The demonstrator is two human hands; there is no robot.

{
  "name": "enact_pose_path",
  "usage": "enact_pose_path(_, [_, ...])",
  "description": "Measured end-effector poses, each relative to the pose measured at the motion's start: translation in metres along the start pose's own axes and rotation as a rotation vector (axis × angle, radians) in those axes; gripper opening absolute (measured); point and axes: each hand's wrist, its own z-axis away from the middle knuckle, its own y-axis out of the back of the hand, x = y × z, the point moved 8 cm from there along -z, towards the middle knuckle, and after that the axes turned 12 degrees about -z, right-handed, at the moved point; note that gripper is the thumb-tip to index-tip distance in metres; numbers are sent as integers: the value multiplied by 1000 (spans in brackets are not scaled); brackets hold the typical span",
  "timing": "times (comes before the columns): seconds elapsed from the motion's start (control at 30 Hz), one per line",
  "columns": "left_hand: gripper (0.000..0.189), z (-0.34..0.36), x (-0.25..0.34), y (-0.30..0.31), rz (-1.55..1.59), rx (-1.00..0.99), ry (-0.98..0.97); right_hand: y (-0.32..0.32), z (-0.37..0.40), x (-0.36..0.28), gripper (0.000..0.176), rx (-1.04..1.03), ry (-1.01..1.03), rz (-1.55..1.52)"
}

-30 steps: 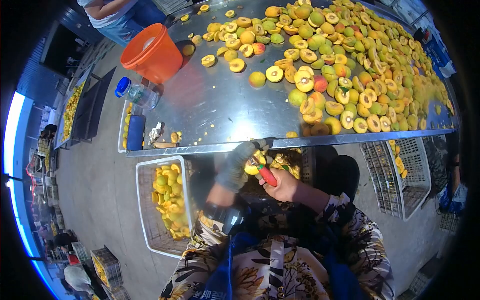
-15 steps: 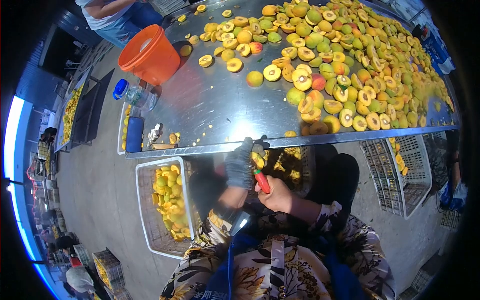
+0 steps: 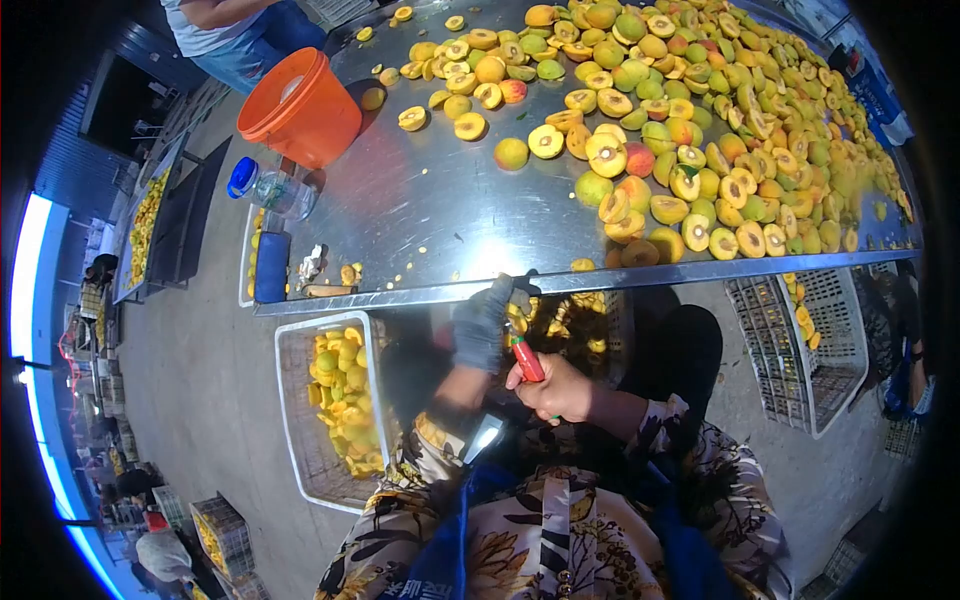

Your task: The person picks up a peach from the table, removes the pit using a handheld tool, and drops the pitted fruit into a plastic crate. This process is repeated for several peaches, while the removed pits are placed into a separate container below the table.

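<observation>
My left hand [image 3: 482, 320], in a dark grey glove, is closed just below the metal table's front edge. Its fingers curl round a yellow peach half [image 3: 516, 318], mostly hidden by the glove. My bare right hand [image 3: 556, 388] grips a tool with a red handle [image 3: 526, 358] and green ends. The tool points up toward the peach half, and its working end is too small to make out. Beneath both hands, a container [image 3: 618, 335] holds yellow pieces and dark scraps in shadow. Many cut peaches [image 3: 740, 190] lie heaped on the metal table [image 3: 420, 215].
A white crate [image 3: 287, 420] of peach halves stands at my left. Another crate [image 3: 775, 350] is at my right. On the table's left are an orange bucket [image 3: 310, 120] and a blue-capped bottle [image 3: 280, 194]. Another person [image 3: 235, 40] is beyond the bucket.
The gloved left hand has rolled slightly, so less of the peach half shows. My right hand and the red-handled tool have shifted only a little.
</observation>
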Motion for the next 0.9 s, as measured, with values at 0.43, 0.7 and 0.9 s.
enact_pose_path(0.43, [35, -11, -2, -19, 576, -179, 288, 20, 2, -51, 36, 296, 450, 631])
enact_pose_path(0.7, [34, -15, -6, -5, 634, -182, 184, 26, 24, -78, 46, 535, 671, 740])
enact_pose_path(0.9, [34, -12, 6, -7, 565, -174, 69, 19, 18, -72, 33, 475, 666, 916])
